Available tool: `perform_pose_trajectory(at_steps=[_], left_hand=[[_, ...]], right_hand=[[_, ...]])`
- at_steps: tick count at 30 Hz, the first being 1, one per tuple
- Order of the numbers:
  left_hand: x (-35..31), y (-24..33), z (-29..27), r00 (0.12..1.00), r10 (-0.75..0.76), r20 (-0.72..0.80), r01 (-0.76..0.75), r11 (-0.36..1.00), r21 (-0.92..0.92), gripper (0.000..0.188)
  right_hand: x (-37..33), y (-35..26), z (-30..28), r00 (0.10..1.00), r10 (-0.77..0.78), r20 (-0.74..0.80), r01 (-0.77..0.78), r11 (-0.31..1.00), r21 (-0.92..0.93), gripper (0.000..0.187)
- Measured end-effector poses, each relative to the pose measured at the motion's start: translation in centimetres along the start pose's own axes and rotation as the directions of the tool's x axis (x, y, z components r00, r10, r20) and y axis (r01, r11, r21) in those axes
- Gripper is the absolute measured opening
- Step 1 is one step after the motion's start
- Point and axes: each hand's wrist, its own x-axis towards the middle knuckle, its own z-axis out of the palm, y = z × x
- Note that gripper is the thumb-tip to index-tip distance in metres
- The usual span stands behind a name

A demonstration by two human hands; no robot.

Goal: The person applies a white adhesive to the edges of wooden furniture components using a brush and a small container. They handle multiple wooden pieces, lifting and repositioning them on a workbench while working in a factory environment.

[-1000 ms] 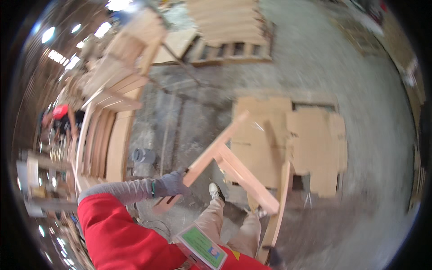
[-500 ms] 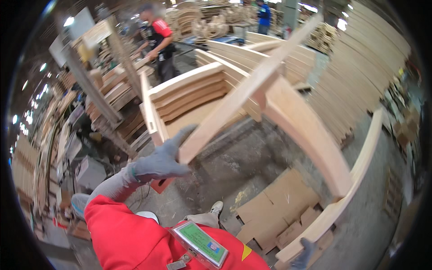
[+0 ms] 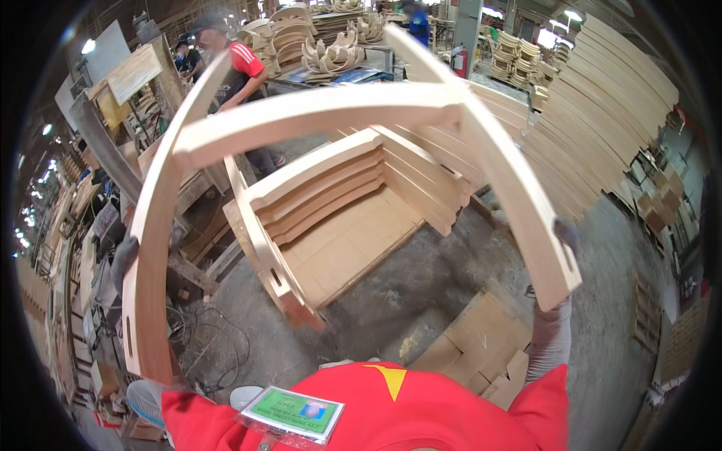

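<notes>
I hold up a pale wooden chair frame (image 3: 323,113), two curved legs joined by an arched rail, its near leg ends slotted. At the outer side of its left leg, my grey-gloved left hand (image 3: 125,263) is closed round the wood, partly hidden behind it. On the right leg, near its slotted end, my gloved right hand (image 3: 566,231) grips the outer edge, most of its fingers out of sight. Below and beyond the raised frame stands a stack of similar curved wooden frames (image 3: 323,188) on a flat board (image 3: 353,240).
Flattened cardboard (image 3: 474,338) lies on the concrete floor at right. A tall stack of wooden boards (image 3: 594,113) rises at far right. Cables (image 3: 226,346) lie on the floor at left. A person in a red-and-black shirt (image 3: 244,64) works beyond the stack; another wears blue (image 3: 418,26).
The frame has swung from a steep sideways tilt to spread across in front of me. My left hand has moved left, my right hand up and outward, both still on the frame.
</notes>
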Motion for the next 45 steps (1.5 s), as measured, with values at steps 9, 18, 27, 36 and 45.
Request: perform_pose_trajectory(at_steps=[9,18,27,36,45], left_hand=[[-0.3,-5.3,-8.6,0.948,-0.282,-0.145,0.265,0.956,-0.123,0.066],[4.0,-10.0,-8.3,0.908,-0.335,-0.253,0.270,0.927,-0.260,0.050],[8.4,-15.1,-2.5,0.911,-0.228,-0.344,0.201,0.973,-0.113,0.060],[9.9,-19.6,0.0,0.967,0.022,-0.256,-0.047,0.995,-0.092,0.032],[15.7,-12.0,7.0,0.945,0.215,0.247,-0.309,0.837,0.452,0.049]], right_hand=[[9.4,5.3,4.7,0.985,0.042,0.165,-0.023,0.993,-0.114,0.060],[20.7,8.8,2.1,0.912,0.001,0.411,0.042,0.994,-0.096,0.043],[31.0,8.7,-4.4,0.833,0.468,0.296,-0.131,0.686,-0.715,0.074],[35.6,6.2,-6.8,0.944,0.313,0.107,-0.060,0.480,-0.875,0.048],[21.5,5.3,-10.5,0.998,0.037,0.049,-0.008,0.865,-0.501,0.042]])
